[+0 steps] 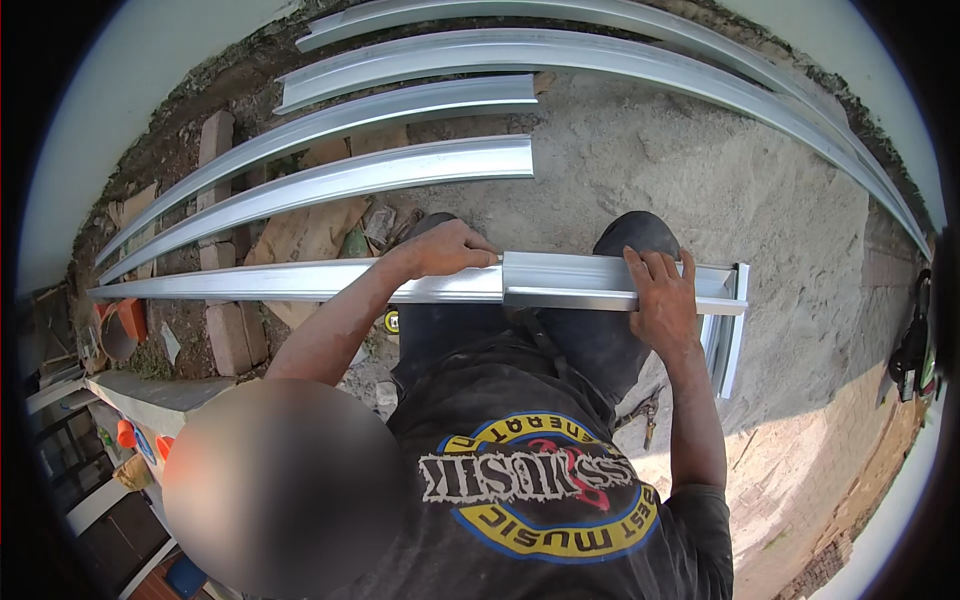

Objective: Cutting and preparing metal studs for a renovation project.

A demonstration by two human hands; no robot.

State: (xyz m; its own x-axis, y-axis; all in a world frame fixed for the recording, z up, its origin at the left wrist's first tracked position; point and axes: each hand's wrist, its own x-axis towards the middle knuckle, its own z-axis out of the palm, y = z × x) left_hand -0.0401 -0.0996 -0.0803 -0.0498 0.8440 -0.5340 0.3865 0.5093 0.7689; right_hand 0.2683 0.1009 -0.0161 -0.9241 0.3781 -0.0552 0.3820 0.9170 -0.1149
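A long silvery metal channel (330,280) runs from the left across my lap. A shorter, wider metal channel (570,270) lies in line with it at the right, its left end overlapping or meeting the long one; I cannot tell how they fit. My left hand (447,249) is closed on the long channel's far edge, with its fingertips beside the joint. My right hand (663,300) is wrapped over the short channel near its right end, fingers on the far side. Under that end lie crosswise metal pieces (724,350), partly hidden.
Several more metal channels (430,165) lie on the ground ahead. Concrete blocks (232,338) and an orange container (130,318) are at the left. A small yellow-and-black object (391,321) sits by my left leg. Dark tools (912,345) lie at the far right.
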